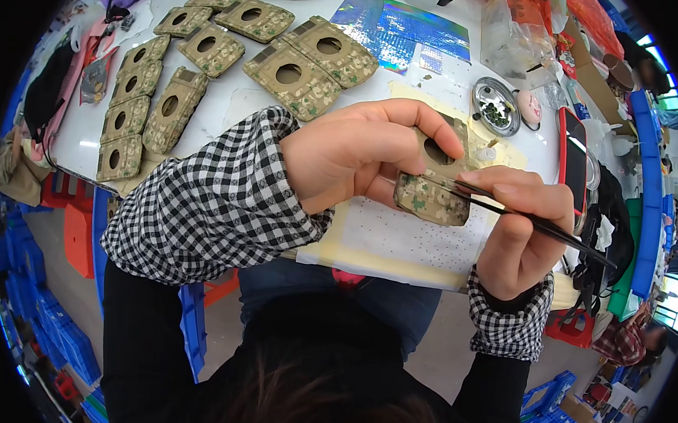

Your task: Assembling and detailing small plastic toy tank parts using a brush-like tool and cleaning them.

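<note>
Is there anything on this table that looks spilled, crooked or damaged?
Nothing clearly stands out. The small dark pieces sit inside the round dish, and the camouflage piece in the left hand shows no visible damage.

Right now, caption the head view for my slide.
Left hand holds a camouflage-patterned cover; right hand holds black tweezers, tips at the cover.

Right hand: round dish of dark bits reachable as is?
Likely yes: the round dish lies beyond the right hand with little between, though the hand's tweezers are at the camouflage piece.
</note>
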The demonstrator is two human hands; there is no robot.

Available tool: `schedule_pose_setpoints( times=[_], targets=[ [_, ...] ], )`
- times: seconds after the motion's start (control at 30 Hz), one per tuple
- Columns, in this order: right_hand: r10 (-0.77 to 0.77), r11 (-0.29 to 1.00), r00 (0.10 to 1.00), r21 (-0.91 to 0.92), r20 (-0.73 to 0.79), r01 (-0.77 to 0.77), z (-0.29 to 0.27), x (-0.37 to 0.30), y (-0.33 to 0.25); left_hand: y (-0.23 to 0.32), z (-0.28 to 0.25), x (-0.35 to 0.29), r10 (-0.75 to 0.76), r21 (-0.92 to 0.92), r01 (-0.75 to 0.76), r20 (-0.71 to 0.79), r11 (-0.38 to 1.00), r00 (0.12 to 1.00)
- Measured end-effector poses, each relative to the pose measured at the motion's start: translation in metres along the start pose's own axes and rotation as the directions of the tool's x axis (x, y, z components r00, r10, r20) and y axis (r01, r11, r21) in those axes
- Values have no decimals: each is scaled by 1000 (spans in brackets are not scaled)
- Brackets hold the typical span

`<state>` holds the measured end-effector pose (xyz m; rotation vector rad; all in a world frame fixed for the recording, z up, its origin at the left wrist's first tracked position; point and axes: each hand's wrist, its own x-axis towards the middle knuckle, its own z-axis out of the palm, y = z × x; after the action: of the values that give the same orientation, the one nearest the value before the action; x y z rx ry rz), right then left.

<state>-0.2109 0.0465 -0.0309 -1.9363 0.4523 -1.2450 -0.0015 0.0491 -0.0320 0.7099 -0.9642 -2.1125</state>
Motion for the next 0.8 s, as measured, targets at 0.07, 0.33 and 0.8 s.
schedule_pose_setpoints(
  times=[0.07, 0.33, 0.8],
  targets=[
    [5, 999, 998, 36, -55, -3, -1, -1, 1, 1, 0, 0, 28, -22, -27, 10, 999, 1000],
    [-45, 992, 985, -121, -164, 26, -6, 3, 0, 4, -1, -2, 78, -76, -81, -40, 994, 996],
    [-34, 993, 975, -121, -221, 7, -7, 4, -1, 4, -3, -1, 84, -63, -88, -52, 994, 995]
  ],
)
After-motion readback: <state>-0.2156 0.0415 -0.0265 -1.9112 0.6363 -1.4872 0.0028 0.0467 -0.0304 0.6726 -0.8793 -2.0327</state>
